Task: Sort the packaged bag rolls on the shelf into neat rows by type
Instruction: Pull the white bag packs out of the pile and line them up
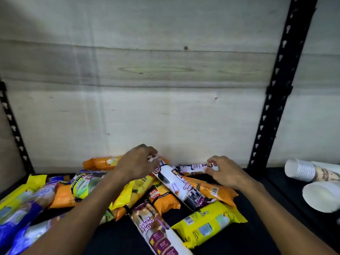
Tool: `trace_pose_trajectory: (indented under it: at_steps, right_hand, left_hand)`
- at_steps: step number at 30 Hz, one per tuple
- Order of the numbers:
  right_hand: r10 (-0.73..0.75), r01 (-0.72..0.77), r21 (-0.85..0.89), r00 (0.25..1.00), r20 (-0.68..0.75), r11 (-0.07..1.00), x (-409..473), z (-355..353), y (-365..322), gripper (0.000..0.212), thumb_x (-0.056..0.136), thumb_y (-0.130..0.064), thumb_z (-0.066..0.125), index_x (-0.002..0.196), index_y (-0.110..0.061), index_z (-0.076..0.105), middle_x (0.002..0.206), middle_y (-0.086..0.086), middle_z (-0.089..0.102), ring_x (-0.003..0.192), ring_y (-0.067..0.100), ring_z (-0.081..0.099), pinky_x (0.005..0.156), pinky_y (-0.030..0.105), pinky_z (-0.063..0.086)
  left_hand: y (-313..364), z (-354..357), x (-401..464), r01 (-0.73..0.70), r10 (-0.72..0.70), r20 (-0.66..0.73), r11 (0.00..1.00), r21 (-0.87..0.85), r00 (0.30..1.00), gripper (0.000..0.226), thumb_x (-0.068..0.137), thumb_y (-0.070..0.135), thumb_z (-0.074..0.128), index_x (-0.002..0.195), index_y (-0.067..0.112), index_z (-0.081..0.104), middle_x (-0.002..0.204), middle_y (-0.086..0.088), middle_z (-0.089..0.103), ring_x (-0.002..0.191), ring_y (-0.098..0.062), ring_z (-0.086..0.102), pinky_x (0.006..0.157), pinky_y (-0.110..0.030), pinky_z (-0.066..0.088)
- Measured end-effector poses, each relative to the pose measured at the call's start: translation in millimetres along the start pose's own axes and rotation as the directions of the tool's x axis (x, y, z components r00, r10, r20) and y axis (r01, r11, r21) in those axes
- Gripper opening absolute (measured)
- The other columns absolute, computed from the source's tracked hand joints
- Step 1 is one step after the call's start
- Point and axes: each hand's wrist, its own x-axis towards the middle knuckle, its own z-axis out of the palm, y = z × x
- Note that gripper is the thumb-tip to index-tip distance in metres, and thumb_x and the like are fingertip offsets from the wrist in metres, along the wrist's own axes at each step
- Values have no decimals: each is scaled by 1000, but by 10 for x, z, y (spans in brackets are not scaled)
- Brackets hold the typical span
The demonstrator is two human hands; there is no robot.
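At the back of the dark shelf, the left hand curls over the top end of a white drawstring-bag pack, fingers closed on it. Just right of that pack, the right hand pinches the end of a second white pack. Left of the gripped pack lie orange, yellow and blue packs; well right, paper cups.
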Motion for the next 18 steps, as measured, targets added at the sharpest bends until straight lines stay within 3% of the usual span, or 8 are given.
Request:
trace_pose_trajectory:
  at_steps: [6, 10, 18]
  right_hand:
    - [82, -74, -128, 995, 55, 989, 349, 83, 151, 56, 92, -54, 53, 140, -26, 46, 143, 7, 44, 131, 27, 42, 105, 43, 41]
    - [63, -37, -232, 992, 107, 972, 505, 79, 259, 63, 85, -65, 55, 137, -31, 47, 139, 1, 46, 128, 23, 42, 103, 42, 41]
    - [-15, 66, -228, 976, 218, 971, 681, -46, 360, 65, 75, -69, 64, 129, -35, 57, 128, -9, 57, 111, 13, 54, 95, 38, 49]
  left_hand:
    - [-31, 195, 298, -138, 132, 128, 990, 40, 983, 56, 82, 68, 53, 127, 35, 59, 132, 7, 57, 122, -18, 50, 98, -36, 46]
    - [2, 258, 419, -249, 220, 254, 964, 90, 942, 80, 62, 90, 49, 126, 44, 57, 133, 17, 56, 123, -11, 44, 101, -38, 43]
    - [73, 302, 580, -344, 286, 467, 938, 43, 837, 80, 59, 80, 67, 130, 46, 54, 132, 16, 58, 120, -10, 49, 102, -36, 42]
